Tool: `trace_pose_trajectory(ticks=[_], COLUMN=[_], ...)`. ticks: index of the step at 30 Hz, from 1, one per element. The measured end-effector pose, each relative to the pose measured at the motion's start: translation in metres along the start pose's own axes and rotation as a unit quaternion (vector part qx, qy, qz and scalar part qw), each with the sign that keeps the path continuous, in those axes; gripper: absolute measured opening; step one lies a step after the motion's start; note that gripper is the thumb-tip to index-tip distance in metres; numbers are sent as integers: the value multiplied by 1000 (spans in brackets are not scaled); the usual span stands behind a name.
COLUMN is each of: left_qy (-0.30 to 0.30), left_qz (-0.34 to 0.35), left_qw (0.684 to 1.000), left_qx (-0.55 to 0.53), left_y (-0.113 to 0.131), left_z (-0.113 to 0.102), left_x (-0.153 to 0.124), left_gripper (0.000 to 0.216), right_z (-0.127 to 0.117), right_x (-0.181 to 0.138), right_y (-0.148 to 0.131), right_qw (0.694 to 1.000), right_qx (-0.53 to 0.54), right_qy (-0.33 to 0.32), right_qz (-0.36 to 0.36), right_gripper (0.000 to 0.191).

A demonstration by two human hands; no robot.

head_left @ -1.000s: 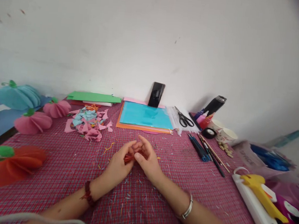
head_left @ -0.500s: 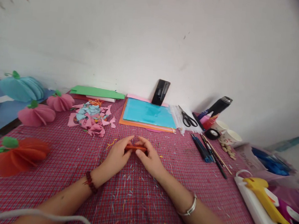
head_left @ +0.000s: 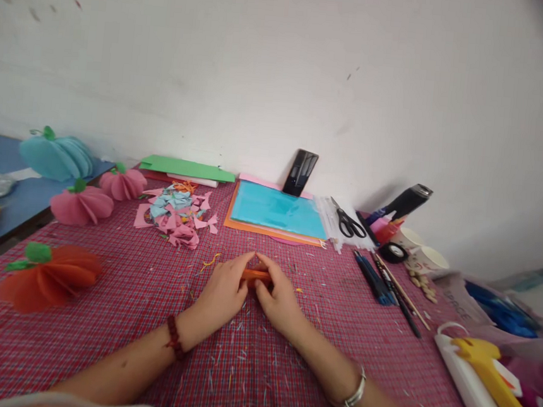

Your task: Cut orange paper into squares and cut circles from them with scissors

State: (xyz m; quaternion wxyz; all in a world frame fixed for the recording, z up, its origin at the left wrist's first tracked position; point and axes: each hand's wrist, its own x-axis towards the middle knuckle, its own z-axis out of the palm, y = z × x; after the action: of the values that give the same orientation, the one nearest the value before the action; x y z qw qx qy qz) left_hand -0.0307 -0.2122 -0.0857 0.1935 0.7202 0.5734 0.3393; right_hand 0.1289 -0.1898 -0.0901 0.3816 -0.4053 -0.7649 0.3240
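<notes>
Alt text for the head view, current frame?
A left hand and right hand hold a small orange piece between them over a red checked tablecloth. An orange paper pumpkin sits at left; paper scraps, a blue sheet and black scissors lie beyond the hands.

A small piece of orange paper (head_left: 256, 275) is held between the left hand (head_left: 226, 285) and the right hand (head_left: 281, 293), over the middle of the surface (head_left: 329, 307). It shows as a narrow band running roughly level from side to side, deep orange with a darker shade along its lower part. Its ends are hidden by the fingers, so its full outline and any folds cannot be made out.
</notes>
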Motion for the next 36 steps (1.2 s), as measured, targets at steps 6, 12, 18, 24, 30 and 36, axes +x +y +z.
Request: trace_pose_trajectory(ticks=[6, 12, 18, 24, 30, 36], left_qy=[84, 37, -50, -54, 56, 26], left_qz=[35, -102, -78, -65, -56, -57], left_qw=[989, 937, 965, 942, 966, 973], left_qx=[-120, -332, -247, -324, -246, -222], left_y=[12, 25, 16, 28, 23, 25], left_z=[-12, -14, -14, -17, -19, -24], left_x=[-2, -2, -3, -2, -3, 3], left_gripper=[53, 23, 38, 36, 37, 40], right_z=[-7, 5, -12, -21, -7, -14], right_x=[1, 1, 4, 1, -6, -5], right_y=[-8, -12, -11, -11, -22, -18], right_qw=[992, 912, 894, 872, 885, 871], right_qx=[102, 365, 406, 425, 391, 411], right_qy=[-8, 2, -41, -136, -123, -138], right_qz=[70, 189, 187, 202, 220, 230], right_gripper=[4, 31, 37, 41, 31, 39])
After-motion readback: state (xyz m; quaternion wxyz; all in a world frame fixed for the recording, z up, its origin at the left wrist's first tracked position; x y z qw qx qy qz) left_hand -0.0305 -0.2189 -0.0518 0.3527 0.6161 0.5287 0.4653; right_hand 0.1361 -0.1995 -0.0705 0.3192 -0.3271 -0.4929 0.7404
